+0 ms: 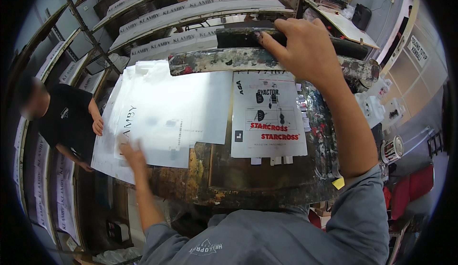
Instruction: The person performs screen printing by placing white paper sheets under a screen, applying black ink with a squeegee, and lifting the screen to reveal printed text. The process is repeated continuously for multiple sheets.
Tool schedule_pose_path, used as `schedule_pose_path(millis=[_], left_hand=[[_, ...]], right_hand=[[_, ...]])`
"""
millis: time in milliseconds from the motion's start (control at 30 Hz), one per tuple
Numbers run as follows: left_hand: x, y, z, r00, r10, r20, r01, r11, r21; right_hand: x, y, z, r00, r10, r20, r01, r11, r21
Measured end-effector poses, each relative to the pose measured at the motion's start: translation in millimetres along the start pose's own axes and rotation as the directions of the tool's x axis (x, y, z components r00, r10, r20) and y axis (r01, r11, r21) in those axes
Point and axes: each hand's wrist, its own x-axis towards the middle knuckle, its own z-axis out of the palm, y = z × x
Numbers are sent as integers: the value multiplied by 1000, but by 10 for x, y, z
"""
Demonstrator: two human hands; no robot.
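Note:
My right hand [309, 50] is closed over a long paint-spattered screen-printing frame [219, 60], raised along the far side of the work table. A dark bar [234, 38] lies just behind the frame's pale edge, under my fingers. At the left, my left hand [134, 156] is blurred by motion over a stack of white sheets [167, 93]. Dark lettering shows on the sheets beside it; whether its fingers hold a sheet is not clear. Below the raised frame lies a white sheet with black and red print [269, 145], with small paper pieces at its edges.
The stained table [200, 174] bears a yellow scrap [338, 184]. A person in a black shirt [67, 112] stands at its left, a hand near the sheets. Racks with printed sheets [162, 16] fill the far and left sides. Containers [369, 105] and a can [392, 149] stand right.

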Motion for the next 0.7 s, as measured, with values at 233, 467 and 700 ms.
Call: schedule_pose_path(millis=[233,467,700], left_hand=[[-311,2404,1141,309,772,556,-671,591,-448],[-1516,4001,1431,218,906,364,-638,415,-649],[-1902,4498,1349,278,926,256,-558,373,-741]], right_hand=[[159,151,44,999,17,48,-15,998,-59],[301,99,-54,1000,2,7,-2,999,-50],[419,294,-241,990,-112,90,102,989,107]])
